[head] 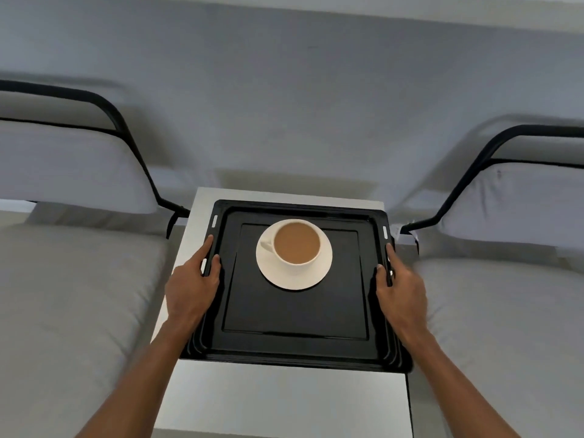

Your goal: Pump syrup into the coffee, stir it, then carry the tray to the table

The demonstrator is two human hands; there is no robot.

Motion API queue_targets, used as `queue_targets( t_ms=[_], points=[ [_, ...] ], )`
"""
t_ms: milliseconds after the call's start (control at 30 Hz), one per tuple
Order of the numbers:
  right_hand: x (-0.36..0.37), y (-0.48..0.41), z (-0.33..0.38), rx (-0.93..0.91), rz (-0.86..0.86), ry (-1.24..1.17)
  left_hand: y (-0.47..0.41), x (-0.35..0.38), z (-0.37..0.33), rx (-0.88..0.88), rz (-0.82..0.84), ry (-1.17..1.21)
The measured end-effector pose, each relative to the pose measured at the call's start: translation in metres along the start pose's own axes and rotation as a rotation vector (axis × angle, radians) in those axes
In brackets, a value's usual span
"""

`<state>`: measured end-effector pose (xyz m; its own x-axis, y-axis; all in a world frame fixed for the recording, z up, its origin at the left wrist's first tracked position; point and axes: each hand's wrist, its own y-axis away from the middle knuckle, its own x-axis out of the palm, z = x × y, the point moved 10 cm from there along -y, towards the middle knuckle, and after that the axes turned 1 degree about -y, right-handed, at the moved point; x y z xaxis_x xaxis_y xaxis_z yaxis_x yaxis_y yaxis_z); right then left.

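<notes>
A black square tray point(297, 314) lies over the white table point(278, 396) between two beds. On its far half stands a white cup of milky coffee point(297, 241) on a white saucer point(294, 276), handle to the left. My left hand point(192, 282) grips the tray's left rim, thumb on top. Gripping the right rim is my right hand point(399, 286). Whether the tray rests on the table or hovers just above it, I cannot tell.
A bed with a grey sheet point(72, 305) and a pillow point(69, 165) is at the left, another bed point(505, 327) at the right. Black metal headboards point(126, 137) stand against the grey wall.
</notes>
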<state>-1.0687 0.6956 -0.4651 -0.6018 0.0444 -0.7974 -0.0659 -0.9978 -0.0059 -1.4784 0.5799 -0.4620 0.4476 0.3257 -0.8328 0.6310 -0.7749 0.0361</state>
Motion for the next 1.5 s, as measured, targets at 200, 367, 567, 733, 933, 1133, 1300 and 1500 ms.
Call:
queue_targets(
  t_ms=[200,367,567,733,933,1133,1300,1500],
  points=[
    [0.049,-0.01,-0.022,0.009,0.008,0.035,-0.019,0.044,0.033,-0.01,-0.015,-0.035],
    [0.069,-0.021,-0.034,0.01,-0.03,0.072,-0.035,0.065,0.04,0.023,-0.031,-0.047],
    [0.082,-0.027,-0.046,0.018,-0.024,0.073,-0.044,0.084,0.045,0.032,-0.025,-0.067],
    [0.092,-0.03,-0.054,0.022,-0.03,0.081,-0.045,0.1,0.052,0.036,-0.01,-0.101],
    [0.102,-0.032,-0.059,0.017,-0.047,0.094,-0.047,0.111,0.06,0.05,-0.017,-0.11],
    [0.108,-0.037,-0.061,0.011,-0.057,0.08,-0.055,0.115,0.059,0.073,-0.02,-0.121],
    [0.114,-0.04,-0.061,0.012,-0.052,0.1,-0.06,0.12,0.056,0.107,0.018,-0.166],
    [0.118,-0.044,-0.062,-0.008,-0.051,0.154,-0.065,0.122,0.05,0.154,0.016,-0.255]
  ],
)
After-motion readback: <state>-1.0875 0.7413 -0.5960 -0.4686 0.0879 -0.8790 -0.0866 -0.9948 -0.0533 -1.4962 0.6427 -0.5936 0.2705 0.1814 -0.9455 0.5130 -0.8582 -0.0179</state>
